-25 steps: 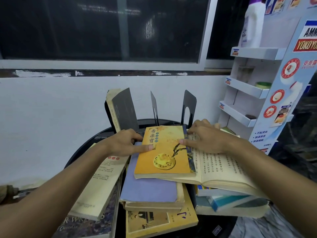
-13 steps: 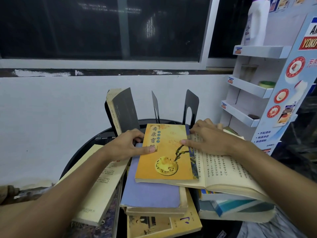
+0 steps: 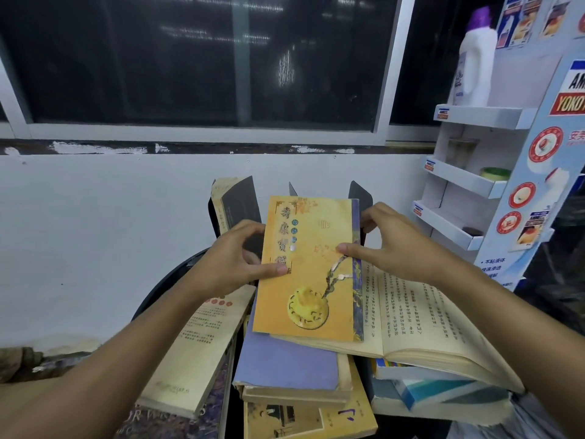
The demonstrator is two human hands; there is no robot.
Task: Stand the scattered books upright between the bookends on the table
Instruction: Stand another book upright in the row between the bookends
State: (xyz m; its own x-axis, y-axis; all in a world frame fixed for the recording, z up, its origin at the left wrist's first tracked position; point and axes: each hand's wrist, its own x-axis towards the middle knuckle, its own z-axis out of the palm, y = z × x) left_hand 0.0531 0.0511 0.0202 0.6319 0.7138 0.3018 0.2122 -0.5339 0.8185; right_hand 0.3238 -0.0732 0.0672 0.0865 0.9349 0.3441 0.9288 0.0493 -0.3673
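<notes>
An orange book (image 3: 311, 274) with a gold medallion on its cover is tilted up off the pile, its far end raised toward the black bookends (image 3: 361, 193). My left hand (image 3: 234, 264) grips its left edge, thumb on the cover. My right hand (image 3: 389, 245) pinches its right edge. One cream-edged book (image 3: 223, 204) stands upright against the left bookend (image 3: 242, 201). Below lie an open book (image 3: 421, 315), a purple-covered book (image 3: 285, 359) and a cream book (image 3: 202, 343).
The books rest on a round black table (image 3: 171, 277) against a white wall. A white cardboard display shelf (image 3: 459, 182) with a white bottle (image 3: 474, 61) stands at the right. More flat books (image 3: 437, 394) are stacked at the front right.
Both hands have taken hold of the orange book and lifted its far end off the pile, tilting it up in front of the bookends.
</notes>
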